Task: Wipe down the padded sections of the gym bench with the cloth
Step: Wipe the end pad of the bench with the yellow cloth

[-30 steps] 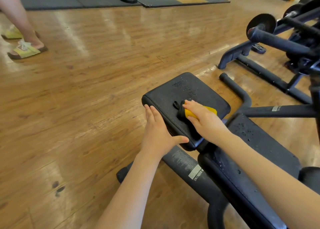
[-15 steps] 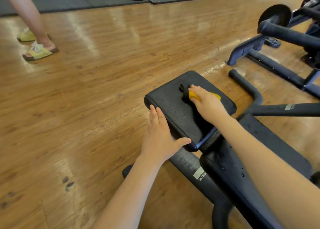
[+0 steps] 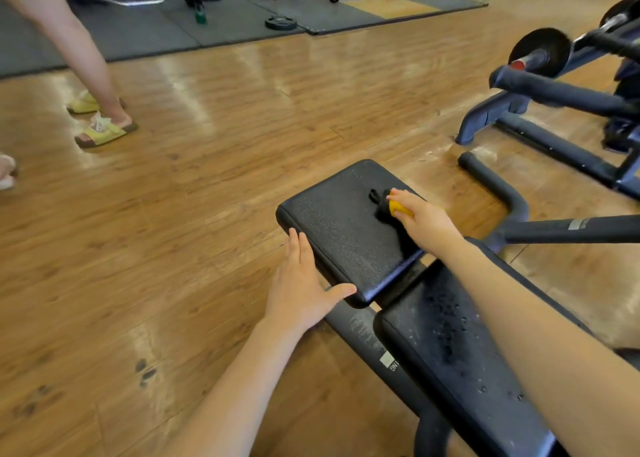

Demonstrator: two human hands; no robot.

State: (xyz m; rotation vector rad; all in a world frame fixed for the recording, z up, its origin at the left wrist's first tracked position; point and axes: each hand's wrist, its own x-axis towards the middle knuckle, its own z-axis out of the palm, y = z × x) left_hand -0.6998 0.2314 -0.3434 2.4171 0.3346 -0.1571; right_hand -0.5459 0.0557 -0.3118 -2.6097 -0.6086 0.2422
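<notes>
The black gym bench has a small seat pad (image 3: 332,224) at its far end and a longer back pad (image 3: 446,346) nearer me, speckled with water drops. My right hand (image 3: 424,221) grips a yellow and black cloth (image 3: 389,205) and presses it onto the far right part of the seat pad. My left hand (image 3: 301,287) lies flat with straight fingers against the seat pad's left edge, thumb on the near corner.
Wooden floor surrounds the bench. The bench's tubular frame (image 3: 498,186) curves off to the right. A dark weight machine (image 3: 554,89) stands at right. A person's legs in yellow sandals (image 3: 104,131) are at far left. Barbells and a plate (image 3: 281,23) lie on black mats behind.
My right hand has slid the cloth away from me along the seat pad, toward its far right side. My left hand has stayed on the pad's left edge.
</notes>
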